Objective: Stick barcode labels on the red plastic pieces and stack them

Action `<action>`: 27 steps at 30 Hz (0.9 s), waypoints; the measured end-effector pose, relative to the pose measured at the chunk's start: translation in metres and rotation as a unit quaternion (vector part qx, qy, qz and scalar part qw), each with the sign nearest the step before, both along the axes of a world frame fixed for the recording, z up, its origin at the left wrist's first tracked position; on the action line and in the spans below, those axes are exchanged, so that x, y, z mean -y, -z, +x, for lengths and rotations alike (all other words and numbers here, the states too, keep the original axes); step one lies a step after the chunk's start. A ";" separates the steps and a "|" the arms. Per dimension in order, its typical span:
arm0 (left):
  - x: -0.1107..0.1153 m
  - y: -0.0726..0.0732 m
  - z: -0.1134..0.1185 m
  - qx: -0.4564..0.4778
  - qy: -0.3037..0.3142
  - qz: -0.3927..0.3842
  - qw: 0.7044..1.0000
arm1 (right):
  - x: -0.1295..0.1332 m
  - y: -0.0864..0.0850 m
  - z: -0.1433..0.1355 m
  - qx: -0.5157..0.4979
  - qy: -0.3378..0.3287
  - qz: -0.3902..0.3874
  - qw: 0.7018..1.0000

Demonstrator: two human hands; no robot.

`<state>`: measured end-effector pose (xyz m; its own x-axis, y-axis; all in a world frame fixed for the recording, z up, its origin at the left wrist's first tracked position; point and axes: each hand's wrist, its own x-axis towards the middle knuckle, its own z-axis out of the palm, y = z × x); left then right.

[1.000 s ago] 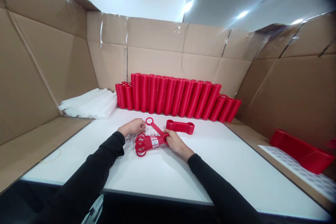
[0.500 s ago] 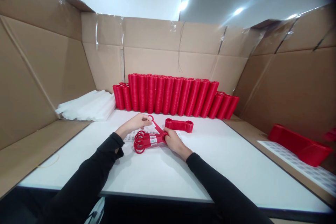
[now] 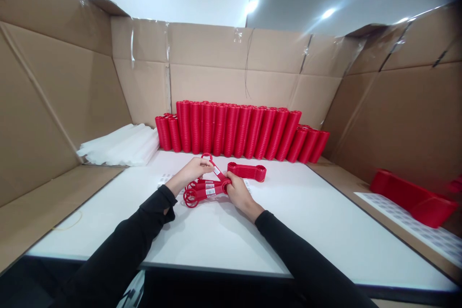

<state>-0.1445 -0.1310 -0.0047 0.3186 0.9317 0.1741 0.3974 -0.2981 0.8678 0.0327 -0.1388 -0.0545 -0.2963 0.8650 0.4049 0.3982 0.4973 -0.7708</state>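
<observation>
Gripping the fanned red pieces (image 3: 201, 194) at centre frame with our right hand (image 3: 239, 193), we curl our left hand (image 3: 195, 168) against the topmost strip (image 3: 222, 176), pinch uncertain, its white label (image 3: 216, 171) having just settled there, matching the labelled ones below.

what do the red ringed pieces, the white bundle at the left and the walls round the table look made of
Red ringed pieces: probably smooth plastic, glossy highlights.
White bundle: perhaps foam or soft plastic sheeting, matte and translucent-looking.
Walls: brown corrugated cardboard, judging by creases and taped seams.
</observation>
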 end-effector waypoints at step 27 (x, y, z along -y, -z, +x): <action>0.008 0.013 0.014 -0.230 -0.187 0.197 0.934 | 0.002 0.000 -0.001 -0.012 -0.015 0.014 1.000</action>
